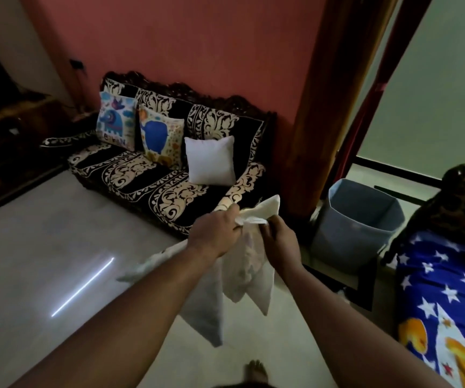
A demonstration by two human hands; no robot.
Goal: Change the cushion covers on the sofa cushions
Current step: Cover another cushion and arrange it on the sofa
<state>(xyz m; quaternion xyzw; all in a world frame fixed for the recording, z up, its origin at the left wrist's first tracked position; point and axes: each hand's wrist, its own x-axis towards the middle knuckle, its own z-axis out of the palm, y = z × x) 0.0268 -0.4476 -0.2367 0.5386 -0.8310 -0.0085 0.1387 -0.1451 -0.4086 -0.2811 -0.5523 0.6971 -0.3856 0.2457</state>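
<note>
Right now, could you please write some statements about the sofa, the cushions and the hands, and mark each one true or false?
1. Both hands hold the white cover. True: the left hand and the right hand grip its top edge.
2. Three cushions on the sofa have printed covers. False: two have elephant prints, the left cushion and the middle cushion; the plain white cushion is bare.
3. The plain white cushion lies on the floor. False: it stands on the sofa seat, leaning on the backrest.
4. A grey bin stands right of the sofa. True.
5. The white cover is spread flat on the sofa. False: it hangs from the hands above the floor.
</note>
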